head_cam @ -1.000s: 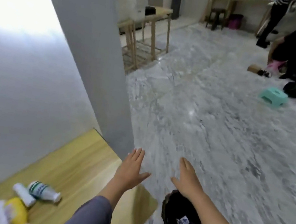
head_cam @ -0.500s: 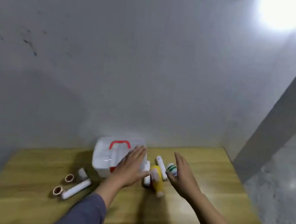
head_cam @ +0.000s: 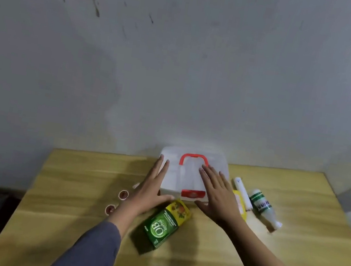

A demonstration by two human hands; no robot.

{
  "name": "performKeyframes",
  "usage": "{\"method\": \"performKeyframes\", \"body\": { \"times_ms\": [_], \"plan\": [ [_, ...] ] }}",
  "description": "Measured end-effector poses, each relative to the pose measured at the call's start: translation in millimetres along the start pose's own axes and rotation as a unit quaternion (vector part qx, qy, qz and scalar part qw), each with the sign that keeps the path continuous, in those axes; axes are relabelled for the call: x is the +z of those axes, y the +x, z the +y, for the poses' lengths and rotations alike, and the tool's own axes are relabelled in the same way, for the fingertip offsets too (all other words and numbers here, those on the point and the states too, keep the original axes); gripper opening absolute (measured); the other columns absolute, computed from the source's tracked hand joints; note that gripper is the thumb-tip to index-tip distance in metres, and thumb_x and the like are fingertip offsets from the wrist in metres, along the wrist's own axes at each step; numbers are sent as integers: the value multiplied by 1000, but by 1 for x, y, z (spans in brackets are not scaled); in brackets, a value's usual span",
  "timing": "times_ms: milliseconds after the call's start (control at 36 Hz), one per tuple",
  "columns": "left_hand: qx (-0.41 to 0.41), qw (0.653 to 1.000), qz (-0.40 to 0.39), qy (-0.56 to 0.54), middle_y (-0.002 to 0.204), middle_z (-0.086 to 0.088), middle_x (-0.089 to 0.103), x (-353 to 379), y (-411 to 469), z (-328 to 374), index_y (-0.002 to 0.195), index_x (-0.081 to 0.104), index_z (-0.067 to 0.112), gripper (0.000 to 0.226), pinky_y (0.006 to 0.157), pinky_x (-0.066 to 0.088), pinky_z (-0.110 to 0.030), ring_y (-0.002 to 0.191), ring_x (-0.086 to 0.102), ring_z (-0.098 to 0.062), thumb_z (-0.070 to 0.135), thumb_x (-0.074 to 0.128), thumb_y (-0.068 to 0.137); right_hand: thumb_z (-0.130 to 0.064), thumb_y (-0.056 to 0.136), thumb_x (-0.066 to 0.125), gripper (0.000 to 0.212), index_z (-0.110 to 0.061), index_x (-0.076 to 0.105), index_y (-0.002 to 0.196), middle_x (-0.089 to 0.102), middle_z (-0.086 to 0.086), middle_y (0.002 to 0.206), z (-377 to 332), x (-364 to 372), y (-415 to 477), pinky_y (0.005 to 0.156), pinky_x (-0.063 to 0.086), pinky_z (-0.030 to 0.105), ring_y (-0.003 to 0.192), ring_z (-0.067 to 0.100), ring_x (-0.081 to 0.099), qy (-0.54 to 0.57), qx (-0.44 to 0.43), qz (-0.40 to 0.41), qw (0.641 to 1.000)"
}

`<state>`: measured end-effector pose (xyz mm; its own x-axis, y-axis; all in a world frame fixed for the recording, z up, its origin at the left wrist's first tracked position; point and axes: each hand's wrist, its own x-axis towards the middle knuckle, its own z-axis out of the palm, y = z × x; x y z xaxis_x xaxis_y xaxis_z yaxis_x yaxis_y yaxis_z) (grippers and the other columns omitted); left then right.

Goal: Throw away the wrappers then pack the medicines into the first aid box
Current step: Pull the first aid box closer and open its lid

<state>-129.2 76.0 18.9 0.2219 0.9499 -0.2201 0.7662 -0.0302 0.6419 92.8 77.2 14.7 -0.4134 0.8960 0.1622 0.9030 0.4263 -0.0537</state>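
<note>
hands flat: left hand (head_cam: 149, 188), right hand (head_cam: 217, 194) flanking closed first aid box (head_cam: 170, 178).

Both hands, left (head_cam: 152, 189) and right (head_cam: 217, 194), flat-fingered on the closed first aid box (head_cam: 189, 169) atop the wooden table (head_cam: 288, 254).

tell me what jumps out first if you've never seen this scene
The white box with its red handle sits at the back of the wooden table by the wall, lid shut. The left hand and right hand lie flat and open on either side of it. Next is the green carton lying just in front, then the white bottle on its side at the right.
</note>
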Motion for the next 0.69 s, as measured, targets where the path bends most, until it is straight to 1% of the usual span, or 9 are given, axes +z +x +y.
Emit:
{"method": "performKeyframes", "body": {
  "times_ms": [83, 194, 306, 389, 444, 500, 556, 611, 694],
  "plan": [
    [3, 1000, 27, -1, 145, 31, -31, 5, 3, -5, 141, -13, 45, 101, 109, 22, -64, 141, -11, -3, 43, 66, 78, -45, 54, 83, 96, -9, 38, 132, 57, 11, 133, -4, 4, 2, 107, 21, 37, 123, 26, 55, -5, 15, 15, 1000],
    [18, 999, 49, 4, 150, 26, -24, 6, 3, -6, 144, -8, 41, 95, 109, 23, -62, 143, -8, -5, 34, 64, 83, -33, 59, 82, 88, -9, 38, 132, 57, 12, 133, -5, 7, 2, 107, 20, 37, 122, 26, 55, -2, 22, 26, 999],
    [36, 998, 57, -9, 154, 16, -18, 5, 4, -5, 147, -1, 30, 93, 116, 20, -49, 141, -8, -5, 27, 66, 83, -30, 65, 76, 81, -9, 40, 135, 52, 10, 138, -2, 13, -5, 111, 19, 36, 128, 24, 49, 3, -2, 33, 999],
    [52, 996, 66, -16, 156, 12, -14, 5, 5, -5, 148, 2, 25, 91, 117, 15, -32, 138, -8, -1, 24, 66, 83, -29, 68, 76, 80, -11, 40, 136, 50, 8, 140, 1, 15, -13, 112, 30, 37, 130, 22, 47, 22, -32, 50, 998],
    [57, 996, 70, -24, 156, 12, -13, 6, 5, -7, 148, 3, 25, 91, 114, 13, -27, 138, -7, 0, 23, 67, 83, -25, 68, 77, 78, -11, 40, 136, 51, 9, 140, 3, 15, -18, 108, 36, 43, 129, 23, 47, 57, -64, 67, 994],
    [62, 995, 75, -29, 156, 13, -12, 6, 4, -8, 148, 4, 25, 91, 112, 12, -24, 138, -6, 0, 22, 67, 83, -23, 71, 77, 72, -11, 44, 134, 50, 9, 140, 6, 16, -23, 108, 37, 44, 130, 22, 46, 100, -92, 81, 987],
    [64, 994, 80, -33, 154, 16, -11, 6, 5, -7, 148, 5, 24, 91, 111, 12, -23, 138, -5, 0, 22, 68, 82, -21, 75, 75, 57, -11, 54, 127, 54, 9, 136, 6, 16, -26, 106, 40, 43, 128, 22, 48, 122, -112, 90, 982],
    [56, 994, 79, -48, 153, 18, -12, 7, 5, -6, 148, 4, 24, 93, 110, 13, -21, 138, -3, 1, 23, 68, 82, -22, 81, 67, 39, -11, 62, 118, 59, 10, 131, 5, 16, -25, 103, 43, 41, 124, 22, 53, 124, -123, 100, 980],
    [34, 993, 78, -84, 155, 14, -14, 10, 5, -2, 148, -3, 23, 100, 108, 13, -20, 139, 0, -1, 28, 70, 80, -25, 88, 54, 30, -12, 66, 113, 65, 7, 123, 1, 9, -19, 100, 45, 35, 117, 19, 59, 138, -104, 116, 978]
  ]
}}
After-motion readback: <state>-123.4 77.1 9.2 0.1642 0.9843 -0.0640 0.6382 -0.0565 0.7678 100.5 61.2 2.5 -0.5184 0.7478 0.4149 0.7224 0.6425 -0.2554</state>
